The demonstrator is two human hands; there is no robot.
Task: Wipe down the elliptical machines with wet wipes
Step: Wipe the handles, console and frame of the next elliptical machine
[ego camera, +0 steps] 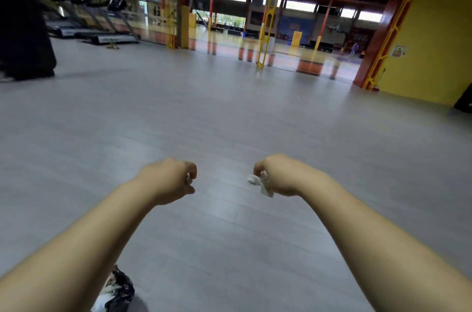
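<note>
Currently both arms are out front over the grey floor [229, 107], fists well apart. State: left hand [168, 179] is curled tight on the left wipe [189, 179]; only a small white scrap shows at the thumb side. Same for the right hand [279, 175], curled on the right wipe [260, 182], a crumpled white wad that sticks out toward the gap and hangs below the knuckles. Both wipes are held in the air above the floor. A row of cardio machines [84, 15] sits far back left along the wall, well apart from the hands; too blurred to tell the type. A big dark object [23, 25] stands at the left edge, nearer than that row, partly cut by the frame. A yellow lattice post [268, 18] stands mid-back at the floor's edge, with a sports hall [255, 38] open behind it. A yellow wall [434, 31] closes the right side. A patterned dark-and-white item [118, 288] shows at the bottom, under the left forearm; cannot tell what it is.
</note>
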